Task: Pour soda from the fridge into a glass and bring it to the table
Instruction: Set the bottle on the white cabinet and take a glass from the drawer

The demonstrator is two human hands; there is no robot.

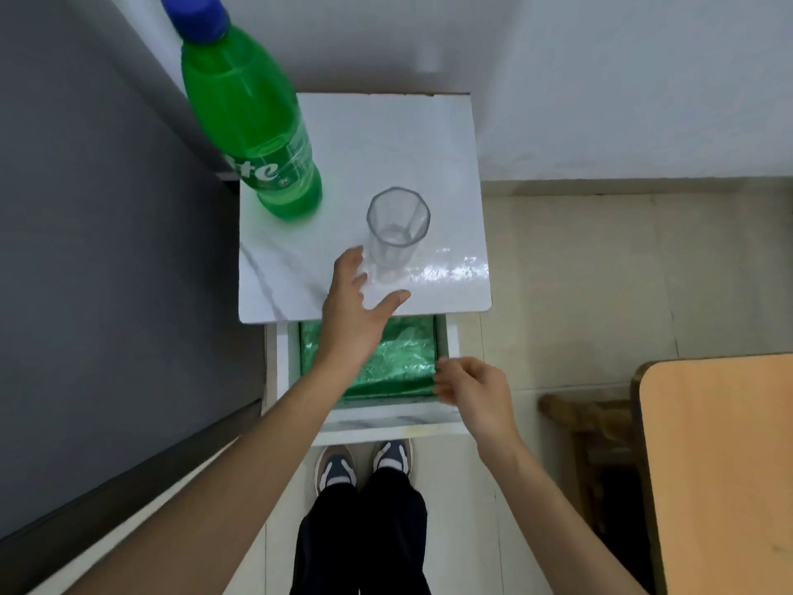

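home kitchen corner | fridge (107, 251) | tiled floor (600, 272) | wooden table (721, 465)

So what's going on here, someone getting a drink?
Yes. A person stands at a small white stand. A green soda bottle, blue cap on, and an empty glass stand on it. The left hand is open beside the glass, and the right hand hangs loosely curled over the open drawer. Nothing is poured yet.

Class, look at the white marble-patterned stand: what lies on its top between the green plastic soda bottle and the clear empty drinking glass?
Nothing: in the head view, only bare white stand top separates the green soda bottle from the clear glass.
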